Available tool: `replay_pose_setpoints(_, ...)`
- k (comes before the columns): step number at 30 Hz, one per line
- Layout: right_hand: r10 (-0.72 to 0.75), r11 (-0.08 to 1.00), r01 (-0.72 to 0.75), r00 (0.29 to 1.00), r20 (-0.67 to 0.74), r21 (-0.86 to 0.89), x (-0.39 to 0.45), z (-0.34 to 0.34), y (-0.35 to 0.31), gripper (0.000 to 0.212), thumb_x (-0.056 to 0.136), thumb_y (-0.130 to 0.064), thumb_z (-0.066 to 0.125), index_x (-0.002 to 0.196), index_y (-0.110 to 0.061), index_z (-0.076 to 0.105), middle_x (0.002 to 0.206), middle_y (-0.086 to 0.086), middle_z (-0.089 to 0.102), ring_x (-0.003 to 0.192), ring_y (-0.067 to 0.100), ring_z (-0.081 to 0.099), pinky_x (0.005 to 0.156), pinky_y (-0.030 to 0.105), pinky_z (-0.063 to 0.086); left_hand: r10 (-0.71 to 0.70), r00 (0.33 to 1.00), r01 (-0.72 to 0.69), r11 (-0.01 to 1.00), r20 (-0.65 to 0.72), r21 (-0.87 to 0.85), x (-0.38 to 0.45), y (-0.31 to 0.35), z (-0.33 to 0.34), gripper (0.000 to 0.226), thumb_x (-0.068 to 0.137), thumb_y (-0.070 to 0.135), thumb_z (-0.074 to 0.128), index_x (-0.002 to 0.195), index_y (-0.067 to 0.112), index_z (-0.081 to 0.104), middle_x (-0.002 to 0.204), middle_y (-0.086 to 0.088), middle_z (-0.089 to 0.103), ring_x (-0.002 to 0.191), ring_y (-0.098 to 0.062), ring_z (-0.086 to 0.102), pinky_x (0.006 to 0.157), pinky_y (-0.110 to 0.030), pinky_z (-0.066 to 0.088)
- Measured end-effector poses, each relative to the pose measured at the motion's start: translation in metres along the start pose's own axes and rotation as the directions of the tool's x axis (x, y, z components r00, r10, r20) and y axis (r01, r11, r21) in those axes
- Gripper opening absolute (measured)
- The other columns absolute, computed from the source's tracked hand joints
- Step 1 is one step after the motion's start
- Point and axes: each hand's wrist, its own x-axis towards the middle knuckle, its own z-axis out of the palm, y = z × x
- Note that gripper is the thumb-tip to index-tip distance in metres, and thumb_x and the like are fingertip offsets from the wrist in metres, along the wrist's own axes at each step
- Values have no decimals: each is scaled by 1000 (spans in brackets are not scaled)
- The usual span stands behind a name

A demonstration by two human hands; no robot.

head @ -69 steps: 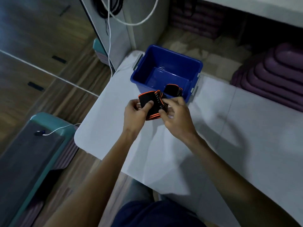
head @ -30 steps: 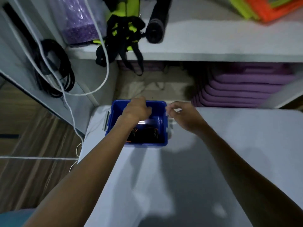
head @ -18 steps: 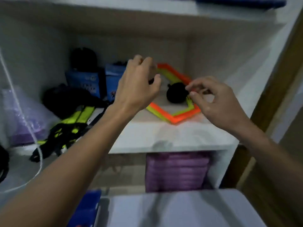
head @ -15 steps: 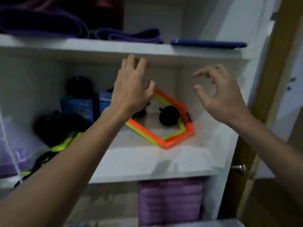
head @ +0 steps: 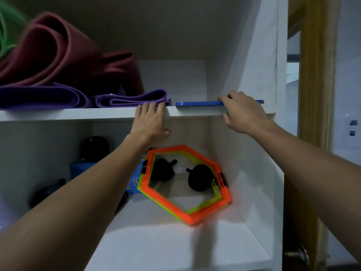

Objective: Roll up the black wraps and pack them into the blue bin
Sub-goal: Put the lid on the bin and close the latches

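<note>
Landmark: take the upper shelf's front edge (head: 88,114) as your reference; everything below is placed against it.
Far left, above the edge: folded mats lie on the shelf, a maroon mat (head: 64,55) over purple mats (head: 45,97). None of these is your concern.
Left hand: your left hand (head: 149,123) lies flat against the edge with fingers spread over its lip, grasping nothing.
Below the edge: an orange hexagon frame (head: 187,182) leans in the lower compartment with two black round objects (head: 199,179) behind it. Whether those are rolled wraps, you cannot tell.
Blue flat piece: a thin blue panel (head: 197,103) lies on the shelf just right of your left hand, possibly the bin's lid.
Right hand: your right hand (head: 243,114) pinches the panel's right part, fingers on top and thumb beneath the edge.
Task's things: neither the black wraps nor the blue bin appears here, so their place cannot be told.
Step in hand: seemingly fetching the panel off the shelf.
Next move: slide it forward level, let your left hand take its free end, then lower it clear of the edge.
</note>
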Motion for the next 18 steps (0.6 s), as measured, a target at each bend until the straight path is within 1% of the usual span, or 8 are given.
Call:
replay_pose_setpoints(2, 6, 1000, -8, 997, -75, -26, 2, 7, 1, 27, 90, -9, 55, 116, -12, 58, 102, 13, 57, 91, 32, 54, 63, 39, 42, 7, 1000, -7, 1000, -20, 9, -2, 0, 5, 90, 80, 44, 67, 152, 15, 23, 146, -11, 38, 139, -34, 30, 121, -46, 17)
replay_pose_setpoints(5, 17, 998, -25, 990, -140, -58, 3, 13, 2, 28, 84, 0, 57, 109, -10, 64, 94, 12, 60, 86, 33, 56, 58, 36, 37, 30, 999, -30, 999, -35, 13, -5, -4, 6, 93, 80, 42, 68, 154, 17, 18, 149, -9, 35, 142, -32, 27, 123, -46, 12)
replay_pose_setpoints(7, 2, 999, -11, 984, -178, -51, 0, 14, 1, 30, 81, 2, 58, 107, -9, 66, 92, 12, 64, 83, 33, 57, 59, 36, 39, 47, 999, -47, 999, -24, -3, -6, -9, 4, 92, 82, 41, 68, 156, 19, 17, 151, -8, 34, 144, -31, 25, 124, -45, 11)
replay_pose_setpoints(11, 34, 997, -12, 953, -300, 75, -9, 5, 3, 30, 81, 4, 56, 105, -10, 69, 91, 11, 72, 81, 35, 57, 73, 42, 45, 71, 997, -71, 993, 0, -98, -5, -13, -7, 86, 85, 38, 66, 156, 19, 21, 153, -7, 36, 145, -28, 28, 122, -43, 14)
replay_pose_setpoints(13, 51, 993, -7, 930, -365, 122, -16, -2, 0, 34, 82, 4, 56, 108, -13, 69, 93, 9, 74, 84, 35, 57, 79, 43, 44, 61, 998, -60, 975, -4, -215, -8, -14, -15, 79, 89, 34, 64, 155, 14, 26, 154, -8, 36, 144, -28, 30, 121, -41, 20)
replay_pose_setpoints(15, 75, 985, 0, 900, -429, 172, -27, -10, -7, 37, 81, 4, 56, 110, -15, 69, 96, 6, 75, 87, 33, 57, 80, 42, 42, 2, 999, -20, 920, -48, -392, -14, -14, -24, 67, 93, 25, 60, 152, 10, 33, 152, -9, 38, 141, -26, 35, 118, -40, 30)
replay_pose_setpoints(16, 91, 979, 5, 885, -457, 205, -35, -14, -11, 38, 82, 3, 55, 112, -15, 70, 98, 6, 75, 89, 33, 58, 81, 42, 42, -48, 997, 10, 874, -66, -485, -20, -14, -28, 59, 95, 22, 57, 150, 10, 38, 150, -9, 41, 138, -25, 40, 114, -38, 35)
replay_pose_setpoints(18, 123, 964, 19, 852, -508, 265, -53, -20, -21, 39, 82, 3, 55, 115, -13, 70, 100, 6, 75, 92, 33, 60, 82, 42, 43, -167, 982, 76, 765, -83, -639, -35, -15, -36, 45, 98, 19, 51, 142, 11, 47, 140, -6, 48, 121, -20, 51, 99, -33, 44)
